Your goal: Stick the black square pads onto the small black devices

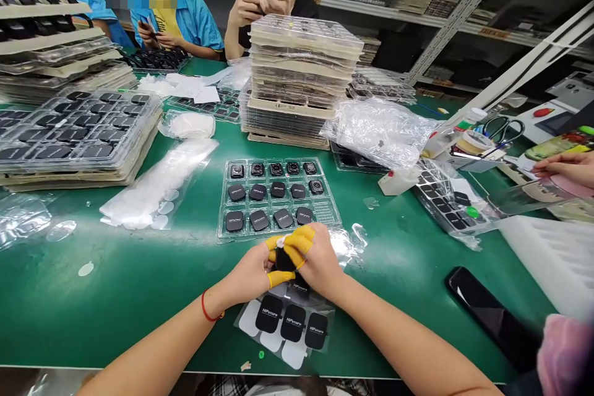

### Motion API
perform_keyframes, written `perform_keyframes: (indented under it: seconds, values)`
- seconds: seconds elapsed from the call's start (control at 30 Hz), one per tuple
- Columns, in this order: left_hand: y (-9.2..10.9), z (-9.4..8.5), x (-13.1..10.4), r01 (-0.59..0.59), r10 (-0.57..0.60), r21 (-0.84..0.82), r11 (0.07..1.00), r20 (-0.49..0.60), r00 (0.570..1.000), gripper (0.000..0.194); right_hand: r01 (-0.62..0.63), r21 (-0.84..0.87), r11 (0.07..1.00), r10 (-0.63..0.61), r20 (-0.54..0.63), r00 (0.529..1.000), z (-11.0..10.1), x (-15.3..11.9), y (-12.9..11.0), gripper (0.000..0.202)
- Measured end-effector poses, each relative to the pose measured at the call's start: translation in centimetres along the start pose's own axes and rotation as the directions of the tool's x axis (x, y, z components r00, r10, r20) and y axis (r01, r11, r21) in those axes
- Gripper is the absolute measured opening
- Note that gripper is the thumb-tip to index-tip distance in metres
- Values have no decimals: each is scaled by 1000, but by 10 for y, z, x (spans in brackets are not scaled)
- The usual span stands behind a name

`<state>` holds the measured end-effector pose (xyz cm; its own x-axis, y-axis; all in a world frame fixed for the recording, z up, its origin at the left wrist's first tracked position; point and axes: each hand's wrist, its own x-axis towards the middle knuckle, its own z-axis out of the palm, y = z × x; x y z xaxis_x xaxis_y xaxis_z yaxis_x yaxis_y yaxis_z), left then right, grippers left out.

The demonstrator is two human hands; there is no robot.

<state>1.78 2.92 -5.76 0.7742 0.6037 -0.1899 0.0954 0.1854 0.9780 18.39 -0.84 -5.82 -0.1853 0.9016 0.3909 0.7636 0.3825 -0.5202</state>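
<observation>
My left hand [250, 271] and my right hand [322, 257], with yellow finger cots on several fingers, are closed around a black watch body [284, 260]. Fingers cover much of it, and a small white bit shows at its top edge. Just under my hands lies a clear sheet of black HiFuture film stickers [292, 323], some white backing spots bare. Beyond my hands is a clear plastic tray [223, 213] of square watch bodies in rows. Those at the back show dark glossy faces, while many nearer ones bear the HiFuture print. The tray's front right corner has no watch in it.
Tall tray stacks stand behind [301, 74] and at left [69, 136]. A bag of clear round films [158, 182] lies left of the tray. At right are a black phone [487, 315], white foam [547, 260], scissors [503, 131] and another person's hand [566, 164]. Co-workers sit opposite.
</observation>
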Motion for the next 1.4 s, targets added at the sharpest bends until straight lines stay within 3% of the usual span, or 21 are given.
perform_keyframes:
  seconds: [0.13, 0.23, 0.3, 0.37, 0.6, 0.67, 0.77, 0.83, 0.87, 0.93, 1.03, 1.1, 1.23, 1.4]
  values:
    - [3, 1, -2, 36, -35, 25, 999, -53, 998, 50, -285, 124, 951, 281, 45, 959, -8, 5, 18, 16]
    - [6, -4, -4, -20, 27, 64, 998, -114, 993, 46, -425, 229, 876, 361, 275, 891, -23, 0, 24, 27]
    - [8, -9, -6, -55, 66, 89, 995, -136, 989, 46, -516, 283, 808, 351, 471, 809, -33, -3, 24, 24]
    - [10, -12, -7, -77, 89, 92, 993, -127, 988, 46, -574, 317, 755, 337, 564, 754, -41, -3, 24, 17]
    - [16, -15, -10, -59, 61, 17, 998, -103, 993, 50, -613, 385, 690, 399, 505, 766, -46, -2, 26, 22]
    - [15, -16, -10, -50, 48, -15, 999, -90, 995, 51, -551, 363, 751, 377, 449, 810, -46, -3, 25, 21]
    - [13, -18, -6, -8, 3, -70, 997, -77, 997, 52, -315, 305, 899, 225, 295, 929, -49, -4, 23, 18]
    - [11, -19, -4, 35, -44, -88, 995, -96, 994, 53, -171, 327, 929, 101, 221, 970, -53, -3, 20, 16]
    - [9, -18, -2, 56, -65, -86, 995, -111, 992, 54, -160, 364, 917, 92, 197, 976, -55, -2, 18, 16]
    - [7, -15, -1, 75, -83, -61, 995, -138, 987, 54, -267, 440, 857, 206, 181, 962, -56, 0, 13, 15]
    - [6, -8, -1, 52, -51, 5, 999, -125, 991, 53, -506, 485, 713, 423, 278, 862, -49, 5, 6, 15]
    - [6, -5, -1, 17, -12, 46, 999, -111, 994, 52, -584, 502, 638, 458, 363, 812, -38, 8, 3, 15]
    - [6, -1, -2, -19, 30, 106, 994, -102, 994, 52, -610, 510, 606, 483, 373, 792, -20, 11, 0, 16]
    - [5, -1, -2, -40, 53, 134, 990, -96, 994, 52, -625, 471, 622, 508, 364, 780, -18, 12, -3, 18]
